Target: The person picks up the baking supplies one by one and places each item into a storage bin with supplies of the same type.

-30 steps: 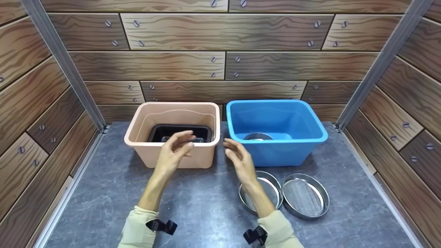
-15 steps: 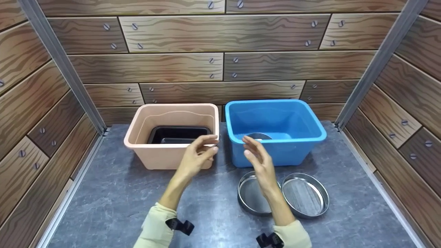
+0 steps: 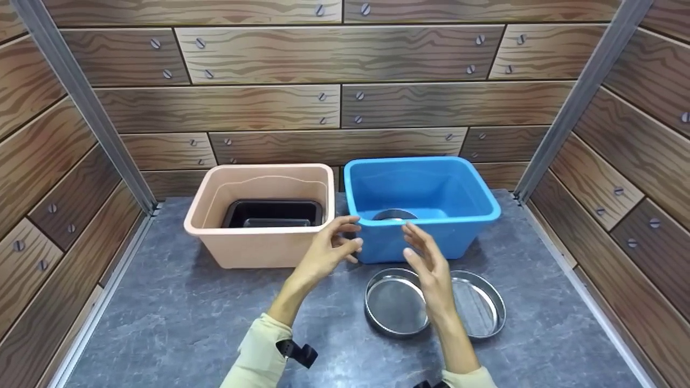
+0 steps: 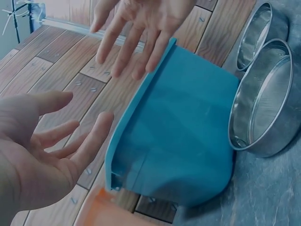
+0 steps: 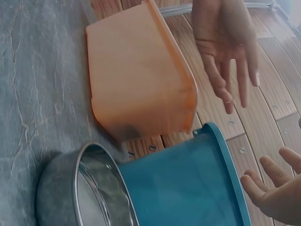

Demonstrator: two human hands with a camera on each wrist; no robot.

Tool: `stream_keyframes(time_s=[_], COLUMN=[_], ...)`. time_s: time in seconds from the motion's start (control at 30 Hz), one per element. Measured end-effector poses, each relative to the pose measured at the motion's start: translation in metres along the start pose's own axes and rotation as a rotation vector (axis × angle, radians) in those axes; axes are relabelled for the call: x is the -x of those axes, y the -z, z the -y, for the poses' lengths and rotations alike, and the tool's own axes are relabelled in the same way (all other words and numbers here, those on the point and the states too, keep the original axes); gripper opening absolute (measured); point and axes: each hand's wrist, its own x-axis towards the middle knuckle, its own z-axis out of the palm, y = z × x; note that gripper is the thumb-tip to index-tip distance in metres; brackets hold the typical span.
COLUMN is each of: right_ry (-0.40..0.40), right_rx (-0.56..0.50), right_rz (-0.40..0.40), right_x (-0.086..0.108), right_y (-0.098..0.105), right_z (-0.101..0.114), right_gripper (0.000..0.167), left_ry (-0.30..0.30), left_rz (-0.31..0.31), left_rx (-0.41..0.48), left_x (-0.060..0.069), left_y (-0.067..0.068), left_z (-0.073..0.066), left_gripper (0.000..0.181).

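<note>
My left hand [image 3: 326, 253] hovers in front of the gap between a peach bin [image 3: 259, 250] and a blue bin [image 3: 372, 245], fingers loosely bent and holding nothing. My right hand [image 3: 435, 275] hangs before the blue bin, above two shallow round metal pans, with its fingers relaxed and nothing in them. The left pan [image 3: 396, 304] lies on the table; the right pan [image 3: 480, 307] beside it is partly covered by my right hand and wrist. Both hands are apart from the bins in the left wrist view. Another round metal pan [image 3: 396, 214] sits inside the blue bin.
Inside the peach bin lies a black rectangular tray [image 3: 269, 206], with a smaller dark tray-like piece in it. The grey marbled table [image 3: 178, 318] is bounded by wood-patterned walls [image 3: 259, 54] and metal corner posts [image 3: 81, 102].
Both hands have moved rightward, from in front of the peach bin and the gap to the gap and the blue bin. The camera view has shifted slightly. The bins and pans stay put.
</note>
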Motion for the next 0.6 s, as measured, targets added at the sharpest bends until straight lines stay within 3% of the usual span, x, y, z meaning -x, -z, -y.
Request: stream_keyframes(time_s=[0.37, 0.6], right_ry=[-0.023, -0.055], right_rx=[-0.067, -0.108], right_rz=[-0.145, -0.281], right_x=[0.016, 0.023], right_y=[0.038, 0.069], right_z=[-0.002, -0.006], right_gripper=[0.049, 0.046], left_ry=[0.018, 0.052], left_rz=[-0.121, -0.143], left_rx=[-0.102, -0.097], left_x=[-0.010, -0.017], left_y=[-0.009, -0.014], left_z=[0.009, 0.016], left_gripper=[0.058, 0.063])
